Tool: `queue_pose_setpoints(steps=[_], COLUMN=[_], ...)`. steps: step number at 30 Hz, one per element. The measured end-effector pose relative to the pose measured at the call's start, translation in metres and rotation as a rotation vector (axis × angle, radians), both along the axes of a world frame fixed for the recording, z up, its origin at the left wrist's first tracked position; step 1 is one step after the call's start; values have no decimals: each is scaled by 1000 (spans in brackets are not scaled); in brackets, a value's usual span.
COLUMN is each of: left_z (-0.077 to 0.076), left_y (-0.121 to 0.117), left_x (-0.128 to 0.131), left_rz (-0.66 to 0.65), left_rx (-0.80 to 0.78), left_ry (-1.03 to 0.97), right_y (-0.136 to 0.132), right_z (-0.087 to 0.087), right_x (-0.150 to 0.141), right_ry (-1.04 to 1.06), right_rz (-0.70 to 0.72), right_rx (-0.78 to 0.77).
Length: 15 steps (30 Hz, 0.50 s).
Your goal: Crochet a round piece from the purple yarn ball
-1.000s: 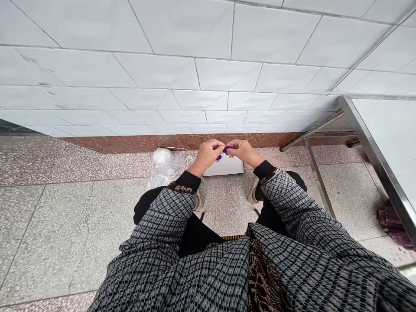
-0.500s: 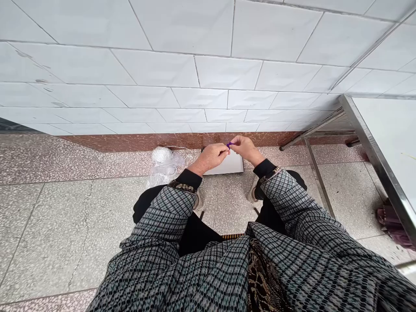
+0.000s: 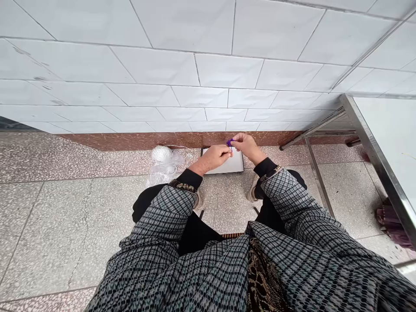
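A small piece of purple cord [image 3: 230, 142] is held up between my two hands, in front of the wall's base. My right hand [image 3: 245, 145] pinches it from the right with thumb and fingertips. From the left, my left hand [image 3: 216, 157] is closed with its thumb pressed on the forefinger, gripping a thin purple end that runs down to it. Loops or a knot show in the cord, too small to make out clearly. Under the hands lies a white, dark-edged tray [image 3: 234, 165], partly covered by them.
A ball of white cord [image 3: 161, 154] and clear plastic bags [image 3: 162, 170] lie on the floor left of the tray. To the right stands a metal-framed table [image 3: 383, 143], with purple cloth [image 3: 394, 223] beneath it. A white tiled wall [image 3: 211, 71] rises close ahead.
The purple cord shows more between my hands, with a strand now stretched down to the left fingers. My right hand has shifted very slightly; the surroundings stay the same.
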<state>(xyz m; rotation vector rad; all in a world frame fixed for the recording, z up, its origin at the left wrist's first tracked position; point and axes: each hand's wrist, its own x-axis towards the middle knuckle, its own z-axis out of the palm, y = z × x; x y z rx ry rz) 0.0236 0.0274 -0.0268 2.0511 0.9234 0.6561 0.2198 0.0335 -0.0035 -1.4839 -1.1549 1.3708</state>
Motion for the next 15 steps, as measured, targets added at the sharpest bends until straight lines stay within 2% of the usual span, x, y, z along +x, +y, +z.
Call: queue_pose_setpoints(steps=[2, 3, 5, 6, 8, 10, 12, 13, 15], left_z=[2, 2, 3, 3, 4, 6, 10, 12, 15], left_y=[4, 7, 12, 12, 10, 4, -1, -2, -1], left_x=[-5, -8, -11, -11, -8, -4, -2, -2, -6], left_rz=[66, 115, 210, 237, 208, 74, -62, -90, -37], left_rx=[28, 34, 20, 2, -43, -87, -112, -110, -80], left_ry=[-14, -17, -9, 0, 16, 20, 16, 7, -27], right_y=[-1, -3, -5, -6, -5, -2, 0, 1, 0], right_z=[1, 1, 3, 3, 3, 2, 1, 0, 0], right_x=[4, 7, 12, 13, 13, 9, 5, 4, 4], right_ry=[-88, -62, 104, 209, 377, 395, 226, 104, -98], right_rz=[147, 245, 400, 428, 369, 217, 83, 56, 115], right_rx=[-32, -66, -124, -128, -71, 8, 60, 77, 66])
